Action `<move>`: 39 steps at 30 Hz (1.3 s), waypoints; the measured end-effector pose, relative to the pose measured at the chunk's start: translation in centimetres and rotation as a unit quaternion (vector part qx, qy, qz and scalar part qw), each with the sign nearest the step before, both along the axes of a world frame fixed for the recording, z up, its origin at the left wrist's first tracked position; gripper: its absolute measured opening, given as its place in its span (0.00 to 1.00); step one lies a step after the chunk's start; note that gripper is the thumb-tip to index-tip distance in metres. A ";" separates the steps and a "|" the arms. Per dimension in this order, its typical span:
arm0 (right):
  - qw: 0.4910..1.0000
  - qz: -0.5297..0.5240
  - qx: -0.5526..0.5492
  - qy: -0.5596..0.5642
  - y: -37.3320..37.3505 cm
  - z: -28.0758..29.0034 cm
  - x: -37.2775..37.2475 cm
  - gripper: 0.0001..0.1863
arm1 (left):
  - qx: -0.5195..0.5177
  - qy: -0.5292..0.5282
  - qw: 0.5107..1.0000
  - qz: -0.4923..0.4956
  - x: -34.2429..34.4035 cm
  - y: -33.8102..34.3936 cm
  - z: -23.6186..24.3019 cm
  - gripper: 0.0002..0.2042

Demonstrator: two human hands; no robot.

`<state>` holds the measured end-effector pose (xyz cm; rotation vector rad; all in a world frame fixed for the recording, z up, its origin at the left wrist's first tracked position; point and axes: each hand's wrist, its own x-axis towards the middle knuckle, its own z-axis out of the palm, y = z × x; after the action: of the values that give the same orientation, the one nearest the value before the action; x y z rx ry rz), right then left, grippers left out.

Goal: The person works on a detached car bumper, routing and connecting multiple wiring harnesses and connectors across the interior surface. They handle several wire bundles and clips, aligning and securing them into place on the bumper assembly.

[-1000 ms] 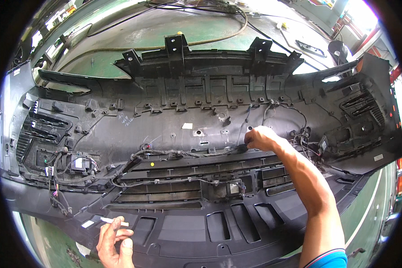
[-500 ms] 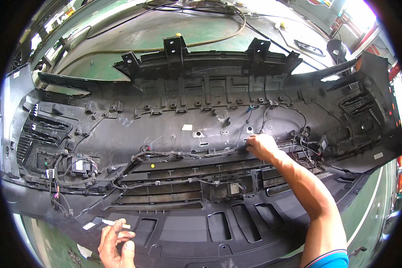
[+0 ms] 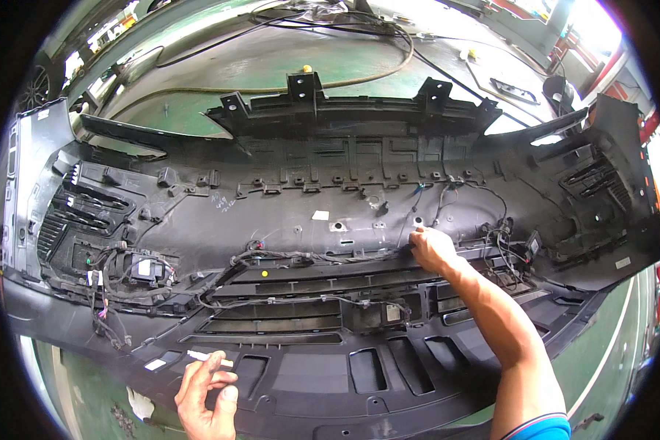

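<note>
A large black vehicle bumper (image 3: 271, 205) lies inner side up across the view, carrying brackets, slatted grilles (image 3: 271, 326) and wiring harnesses (image 3: 308, 257). My left hand (image 3: 207, 396), low at the left over the bumper's near part, holds a white cigarette (image 3: 199, 356) between two fingers. My right hand (image 3: 433, 251) reaches to the middle-right of the bumper, fingers curled together at the long harness, just below a small round hole (image 3: 418, 221). What its fingertips grip is hidden. Loose connectors (image 3: 103, 312) hang from wires at the left end.
Behind the bumper, hoses (image 3: 374, 79), cables and a long narrow part (image 3: 513, 91) lie on a green and grey surface. A tyre (image 3: 37, 88) shows at upper left, a dark bin (image 3: 557, 95) at upper right. Green floor (image 3: 601, 367) with a white line shows beside the near edge.
The view has shifted slightly, bringing the bumper a little rightward. My right hand has moved slightly along the harness, fingers still curled; my left hand still holds the cigarette.
</note>
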<state>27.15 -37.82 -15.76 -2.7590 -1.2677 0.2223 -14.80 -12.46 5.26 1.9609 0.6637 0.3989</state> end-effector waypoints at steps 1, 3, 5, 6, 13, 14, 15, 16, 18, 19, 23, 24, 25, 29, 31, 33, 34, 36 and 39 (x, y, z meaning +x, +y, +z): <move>1.000 0.008 -0.006 -0.007 0.4 0.2 -0.1 0.13 | -0.001 0.001 1.000 0.002 -0.1 0.0 -0.1 0.21; 1.000 0.028 0.010 -0.003 1.2 0.5 -0.6 0.14 | -0.004 0.002 1.000 0.004 -0.2 0.1 -0.1 0.20; 0.998 0.049 0.025 -0.005 2.2 0.7 -1.4 0.13 | -0.005 0.002 1.000 0.006 -0.2 0.1 -0.2 0.20; 0.997 0.066 0.037 -0.004 2.7 0.8 -1.8 0.13 | -0.006 0.003 1.000 0.006 -0.2 0.1 -0.2 0.20; 0.993 0.104 0.056 -0.011 4.8 -0.1 -4.5 0.13 | 0.003 0.000 1.000 -0.006 0.1 0.2 0.0 0.21; 0.992 0.115 0.049 -0.013 4.9 -0.2 -4.6 0.13 | 0.005 -0.001 1.000 -0.008 0.1 0.2 0.0 0.21; 0.992 0.111 0.057 -0.005 4.9 -0.4 -4.4 0.13 | 0.004 -0.001 1.000 -0.009 0.1 0.2 0.0 0.21; 0.991 0.105 0.084 -0.014 4.8 -0.5 -4.1 0.13 | 0.004 -0.001 1.000 -0.010 0.1 0.2 0.0 0.21; 0.989 0.088 0.115 -0.023 4.6 -0.6 -3.0 0.13 | 0.004 0.000 1.000 -0.011 0.2 0.3 0.1 0.21; 0.989 0.072 0.127 -0.029 4.2 -0.6 -2.1 0.14 | 0.005 0.002 1.000 -0.011 0.2 0.3 0.1 0.21; 0.982 -0.107 0.150 -0.043 2.4 -1.6 2.2 0.09 | 0.000 0.013 1.000 -0.008 0.3 0.3 0.2 0.21; 0.974 -0.170 0.148 -0.023 1.9 -2.2 3.4 0.10 | 0.004 0.014 1.000 -0.009 0.3 0.2 0.2 0.21; 0.954 -0.235 0.186 0.027 1.3 -2.8 4.6 0.13 | 0.007 0.015 1.000 -0.010 0.4 0.2 0.3 0.21; 0.900 -0.366 0.190 0.145 0.2 -6.1 9.1 0.20 | 0.011 0.027 1.000 -0.009 0.7 0.0 0.4 0.21; 0.880 -0.323 0.264 0.227 0.2 -7.2 9.7 0.22 | 0.009 0.034 0.999 -0.002 0.7 -0.1 0.5 0.21; 0.855 -0.310 0.306 0.281 0.8 -7.4 9.7 0.24 | 0.009 0.038 0.999 0.001 0.8 0.0 0.6 0.21; 0.830 -0.340 0.324 0.301 1.2 -7.2 9.5 0.23 | 0.010 0.040 0.999 0.000 0.8 0.0 0.6 0.21; 0.770 -0.382 0.367 0.356 2.0 -6.5 8.8 0.22 | 0.013 0.044 0.999 0.000 0.8 0.0 0.6 0.21; 0.776 -0.375 0.369 0.349 3.4 -5.3 8.1 0.24 | 0.017 0.046 0.999 0.000 0.8 0.0 0.7 0.21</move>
<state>35.24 -34.46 -21.08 -1.9325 0.0159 0.4760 -14.05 -12.47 5.91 2.0206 0.7192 0.3241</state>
